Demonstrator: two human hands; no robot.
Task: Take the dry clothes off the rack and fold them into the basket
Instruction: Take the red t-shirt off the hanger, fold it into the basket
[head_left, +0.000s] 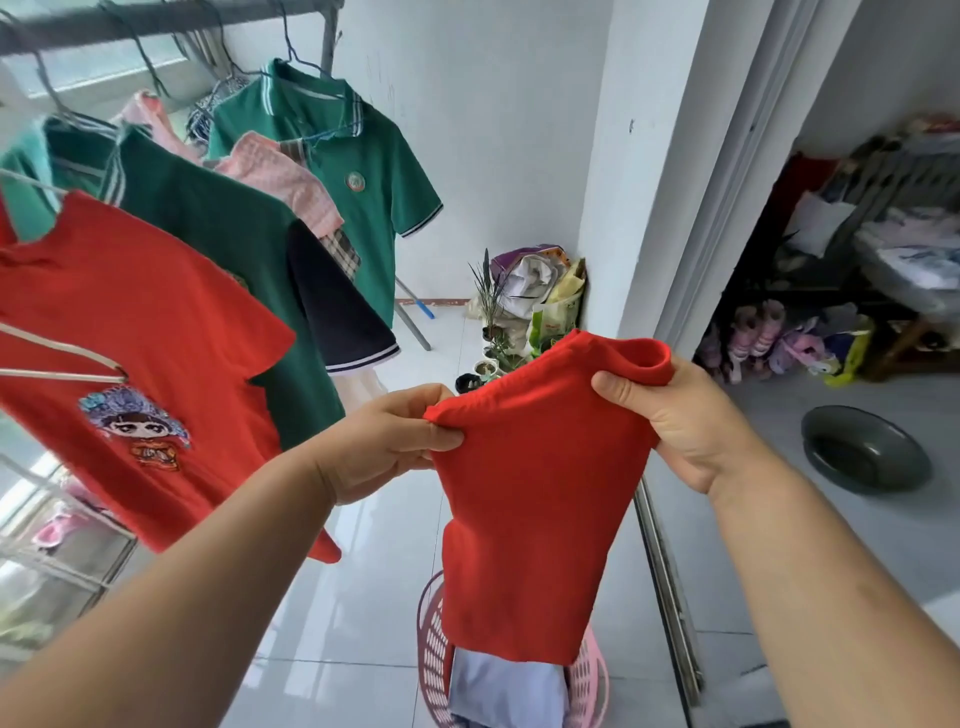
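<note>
I hold a red garment up in front of me, folded lengthwise and hanging down. My left hand pinches its upper left corner and my right hand grips its upper right edge. Below it on the floor stands a pink laundry basket with a light blue cloth inside; the garment hides much of the basket. On the rack at the left hang a red T-shirt with a cartoon print, two green polo shirts, and pink pieces.
A grey basin lies on the floor at the right, past a sliding-door track. Bags and potted plants crowd the far corner. Shelves with clutter and stuffed toys fill the room at the right. The rack's leg slants to the floor.
</note>
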